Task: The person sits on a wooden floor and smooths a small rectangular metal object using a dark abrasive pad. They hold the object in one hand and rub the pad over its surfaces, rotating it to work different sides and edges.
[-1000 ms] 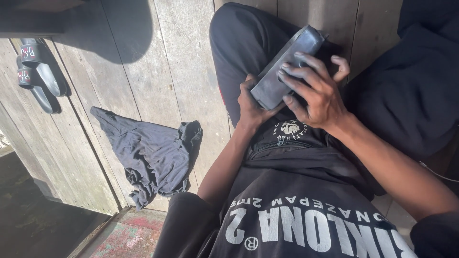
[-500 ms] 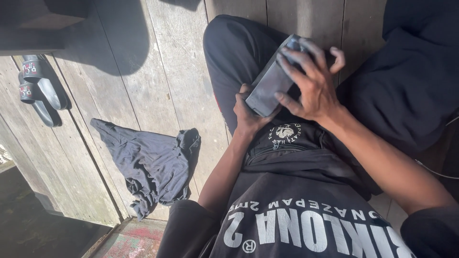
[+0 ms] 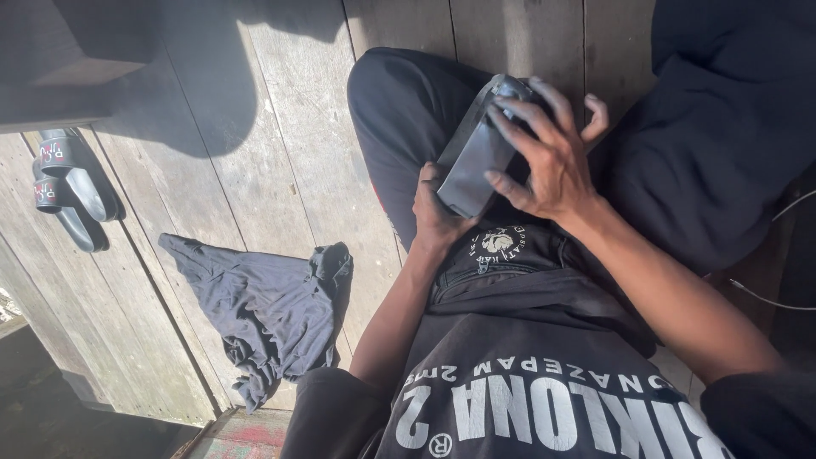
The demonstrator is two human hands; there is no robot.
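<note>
Left hand (image 3: 438,212) cups the lower end of one dark sandal (image 3: 476,153) held over the lap; right hand (image 3: 548,166) lies on its top, fingers spread and curled around it. Both hands are closed on the sandal. On the plank floor (image 3: 280,127): two slippers (image 3: 68,187), one dark cloth (image 3: 263,306).

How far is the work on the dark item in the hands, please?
Done: nothing shows as finished. In hand: the left hand grips the lower end of a dark folded item on the lap, and the right hand presses its fingers on top. Left: a dark cloth lies crumpled and untouched on the wooden floor, with sandals beyond it.
</note>
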